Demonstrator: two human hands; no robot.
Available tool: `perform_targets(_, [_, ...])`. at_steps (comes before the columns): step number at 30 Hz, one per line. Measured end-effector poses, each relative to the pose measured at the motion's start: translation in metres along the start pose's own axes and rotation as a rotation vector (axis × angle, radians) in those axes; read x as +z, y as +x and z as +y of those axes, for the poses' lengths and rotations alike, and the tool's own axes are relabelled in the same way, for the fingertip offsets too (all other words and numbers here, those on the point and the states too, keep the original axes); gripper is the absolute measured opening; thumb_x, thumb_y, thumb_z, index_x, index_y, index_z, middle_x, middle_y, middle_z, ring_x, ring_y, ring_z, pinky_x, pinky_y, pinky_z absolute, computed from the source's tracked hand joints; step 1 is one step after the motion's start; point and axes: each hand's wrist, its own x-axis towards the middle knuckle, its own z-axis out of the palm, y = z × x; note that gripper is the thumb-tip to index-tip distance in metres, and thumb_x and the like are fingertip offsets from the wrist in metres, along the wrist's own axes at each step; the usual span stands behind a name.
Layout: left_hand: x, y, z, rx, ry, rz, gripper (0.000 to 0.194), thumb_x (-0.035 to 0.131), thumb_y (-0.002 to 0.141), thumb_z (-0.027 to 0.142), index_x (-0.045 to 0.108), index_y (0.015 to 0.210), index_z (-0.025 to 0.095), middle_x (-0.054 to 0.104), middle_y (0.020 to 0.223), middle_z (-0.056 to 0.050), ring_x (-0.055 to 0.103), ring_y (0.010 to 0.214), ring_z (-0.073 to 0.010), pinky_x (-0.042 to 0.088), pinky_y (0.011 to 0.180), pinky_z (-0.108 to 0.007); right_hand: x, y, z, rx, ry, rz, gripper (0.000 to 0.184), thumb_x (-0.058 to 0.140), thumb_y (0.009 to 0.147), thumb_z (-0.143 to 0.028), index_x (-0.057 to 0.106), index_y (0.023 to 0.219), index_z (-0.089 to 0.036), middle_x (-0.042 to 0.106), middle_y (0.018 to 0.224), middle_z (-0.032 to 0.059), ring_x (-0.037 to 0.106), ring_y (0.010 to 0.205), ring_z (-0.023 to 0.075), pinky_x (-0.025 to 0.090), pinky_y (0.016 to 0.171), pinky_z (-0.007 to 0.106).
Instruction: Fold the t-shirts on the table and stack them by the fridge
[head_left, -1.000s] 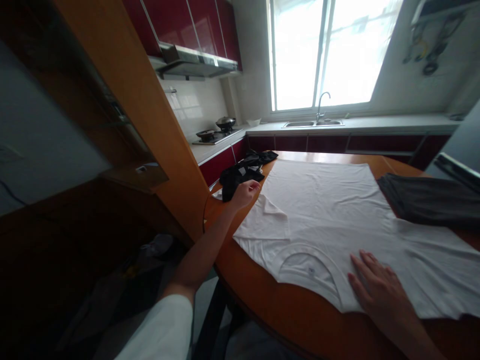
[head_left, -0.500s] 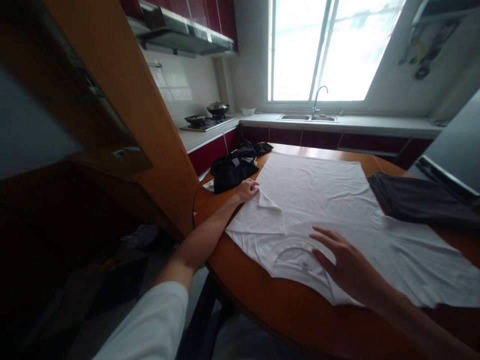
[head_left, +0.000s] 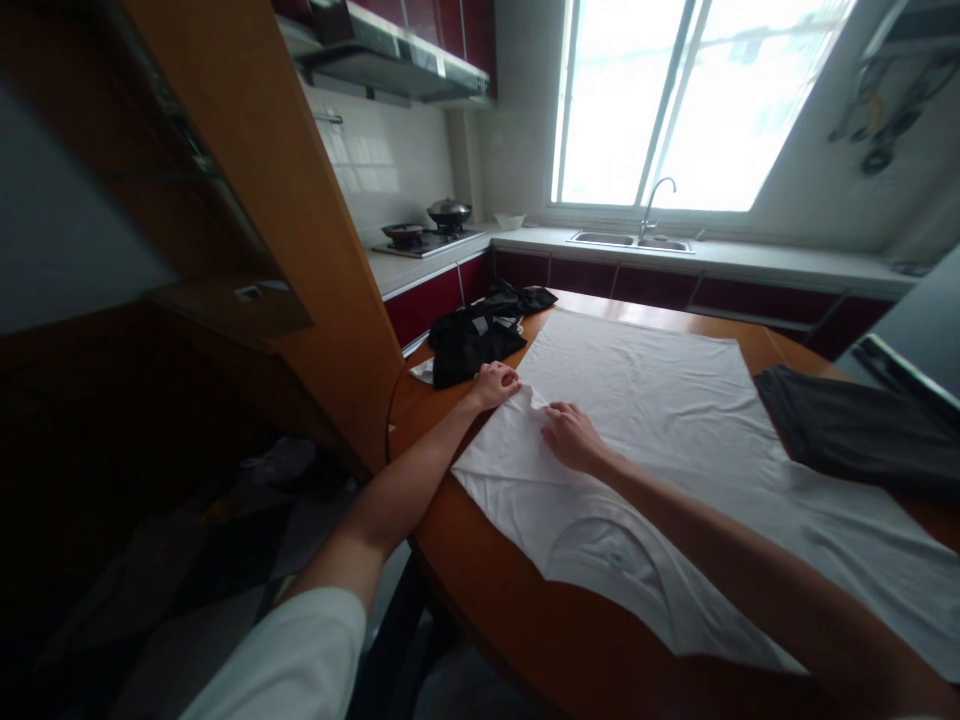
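Note:
A white T-shirt (head_left: 652, 380) lies spread on the round wooden table (head_left: 480, 590), its neckline toward me and one sleeve folded inward on the left. At the shirt's left edge, my left hand (head_left: 495, 385) is closed with its fingertips pinching the fabric. Close beside it, my right hand (head_left: 571, 436) has its fingers curled on the folded sleeve, gripping the cloth there. The right forearm crosses above the collar and covers part of the shirt.
Crumpled black clothing (head_left: 480, 345) lies beyond my left hand. A folded dark grey garment (head_left: 847, 425) rests at the table's right. A wooden partition (head_left: 345, 300) rises on the left. Farther back are a gas stove (head_left: 431, 243) with pans and a sink (head_left: 607, 239).
My right hand has moved left from above the collar to the folded sleeve, and its spread fingers have closed on the cloth. My left hand stays at the shirt's edge.

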Motion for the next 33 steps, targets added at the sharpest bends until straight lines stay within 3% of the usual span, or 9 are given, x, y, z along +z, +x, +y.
perform_targets(3, [0.003, 0.002, -0.003, 0.002, -0.015, 0.000, 0.027, 0.072, 0.084, 0.044, 0.078, 0.102, 0.024, 0.066, 0.119, -0.009, 0.055, 0.114, -0.0326, 0.043, 0.101, -0.045, 0.005, 0.004, 0.013, 0.067, 0.071, 0.104, 0.043, 0.049, 0.095, -0.023, 0.058, 0.134, -0.008, 0.057, 0.140, 0.0193, 0.051, 0.126, 0.0294, 0.040, 0.108, 0.040])
perform_targets(7, [0.005, 0.002, -0.005, -0.002, -0.031, 0.024, 0.025, 0.070, 0.087, 0.043, 0.078, 0.101, 0.024, 0.067, 0.118, -0.009, 0.057, 0.113, -0.0319, 0.045, 0.101, -0.044, 0.013, 0.001, 0.027, 0.171, 0.050, 0.255, 0.053, 0.047, 0.095, -0.025, 0.047, 0.145, -0.005, 0.048, 0.148, 0.0244, 0.045, 0.134, 0.0354, 0.036, 0.111, 0.050])
perform_targets(10, [0.003, 0.000, -0.002, 0.007, -0.036, 0.055, 0.023, 0.066, 0.091, 0.037, 0.077, 0.104, 0.022, 0.068, 0.117, -0.009, 0.059, 0.112, -0.0292, 0.047, 0.100, -0.042, 0.016, -0.005, 0.027, 0.121, 0.055, 0.323, 0.049, 0.041, 0.099, -0.025, 0.051, 0.143, -0.006, 0.045, 0.152, 0.0234, 0.040, 0.139, 0.0348, 0.033, 0.114, 0.051])
perform_targets(14, [-0.004, -0.003, 0.003, 0.192, -0.124, 0.117, 0.022, 0.058, 0.094, 0.021, 0.076, 0.107, 0.019, 0.069, 0.117, -0.007, 0.063, 0.112, -0.0202, 0.047, 0.104, -0.033, 0.016, -0.012, 0.020, -0.091, 0.109, 0.268, 0.045, 0.039, 0.101, -0.025, 0.055, 0.141, -0.013, 0.048, 0.153, 0.0154, 0.039, 0.143, 0.0264, 0.030, 0.118, 0.045])
perform_targets(17, [-0.004, -0.004, 0.003, 0.372, -0.207, 0.099, 0.023, 0.057, 0.093, 0.015, 0.077, 0.102, 0.019, 0.072, 0.113, -0.006, 0.066, 0.110, -0.0189, 0.048, 0.105, -0.032, 0.021, -0.014, 0.017, -0.163, 0.067, 0.133, 0.046, 0.042, 0.102, -0.029, 0.052, 0.145, -0.015, 0.043, 0.158, 0.0150, 0.034, 0.148, 0.0268, 0.025, 0.121, 0.050])
perform_targets(21, [-0.004, -0.004, -0.004, 0.300, -0.136, 0.075, 0.023, 0.062, 0.088, 0.014, 0.077, 0.106, 0.018, 0.072, 0.118, -0.008, 0.067, 0.112, -0.0217, 0.051, 0.104, -0.035, 0.028, -0.013, 0.018, -0.153, 0.032, 0.049, 0.043, 0.042, 0.103, -0.031, 0.055, 0.141, -0.017, 0.046, 0.155, 0.0151, 0.037, 0.147, 0.0267, 0.026, 0.120, 0.052])
perform_targets(26, [-0.016, -0.008, -0.005, 0.236, -0.126, 0.196, 0.030, 0.054, 0.091, 0.012, 0.073, 0.115, 0.012, 0.072, 0.117, -0.013, 0.068, 0.110, -0.0236, 0.052, 0.103, -0.037, 0.025, -0.015, 0.016, -0.126, 0.005, 0.127, 0.042, 0.040, 0.104, -0.031, 0.055, 0.141, -0.016, 0.047, 0.155, 0.0149, 0.036, 0.147, 0.0258, 0.024, 0.121, 0.050])
perform_targets(29, [-0.020, -0.015, 0.005, 0.307, -0.135, 0.088, 0.030, 0.050, 0.096, 0.019, 0.073, 0.115, 0.016, 0.074, 0.117, -0.010, 0.069, 0.110, -0.0220, 0.052, 0.103, -0.035, 0.023, -0.015, 0.014, -0.073, -0.020, 0.172, 0.046, 0.036, 0.105, -0.030, 0.051, 0.145, -0.013, 0.045, 0.157, 0.0162, 0.034, 0.149, 0.0261, 0.023, 0.122, 0.048])
perform_targets(33, [-0.013, -0.024, 0.020, 0.361, -0.027, -0.239, 0.043, 0.044, 0.100, 0.030, 0.063, 0.137, 0.017, 0.060, 0.144, -0.011, 0.051, 0.139, -0.0249, 0.036, 0.119, -0.041, 0.024, -0.014, 0.013, 0.036, -0.041, 0.147, 0.050, 0.035, 0.105, -0.031, 0.047, 0.148, -0.008, 0.042, 0.158, 0.0195, 0.033, 0.149, 0.0283, 0.023, 0.120, 0.051])
